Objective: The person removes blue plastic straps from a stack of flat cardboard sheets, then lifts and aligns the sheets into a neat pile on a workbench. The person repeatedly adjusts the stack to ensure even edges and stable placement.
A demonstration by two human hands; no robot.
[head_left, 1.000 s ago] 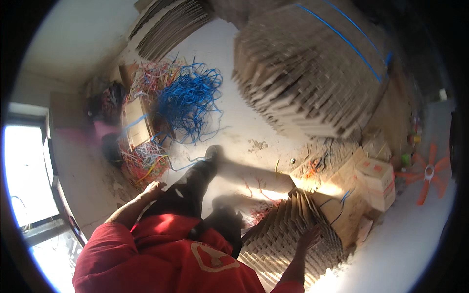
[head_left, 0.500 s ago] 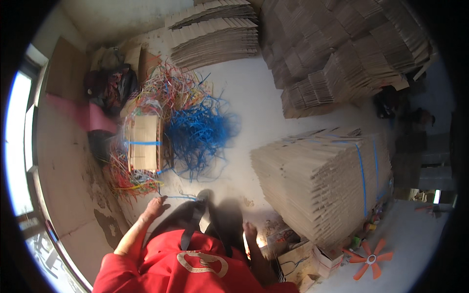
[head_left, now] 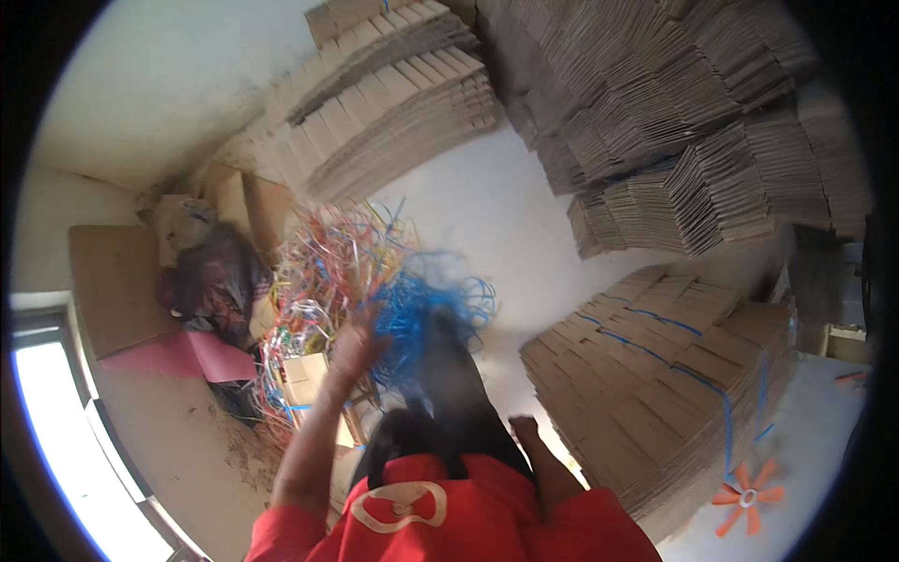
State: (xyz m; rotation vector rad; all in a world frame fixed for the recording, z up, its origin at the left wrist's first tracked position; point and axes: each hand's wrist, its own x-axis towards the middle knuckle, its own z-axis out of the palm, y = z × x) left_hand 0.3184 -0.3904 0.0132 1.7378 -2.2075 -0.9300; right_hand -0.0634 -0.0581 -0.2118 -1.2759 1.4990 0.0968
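Note:
My left hand (head_left: pixel 356 345) reaches forward over a bundle of flat cardboard (head_left: pixel 304 377) with blue strap around it. Motion blur smears its fingers, so I cannot tell whether they hold anything. Just beyond the hand lies a tangled pile of blue plastic strapping (head_left: pixel 403 314). A heap of red, white and yellow strapping (head_left: pixel 323 253) lies behind it. My right hand (head_left: pixel 525 429) hangs low by my right side, near a large cardboard stack (head_left: pixel 646 365) tied with blue straps. Its fingers are too hidden to read. A blurred leg is forward at the blue pile.
Tall stacks of folded cardboard (head_left: pixel 674 169) stand at the far right, and more cardboard (head_left: pixel 393 103) lies at the back. Dark bags (head_left: pixel 211 276) and a pink sheet (head_left: pixel 192 356) rest along the left wall. An orange fan blade (head_left: pixel 747 497) lies at the lower right.
I have moved forward, so the strapped bundle is now nearer to me. My left hand, earlier at a blue strap end below the bundle, has moved up and right. My right arm still hangs low.

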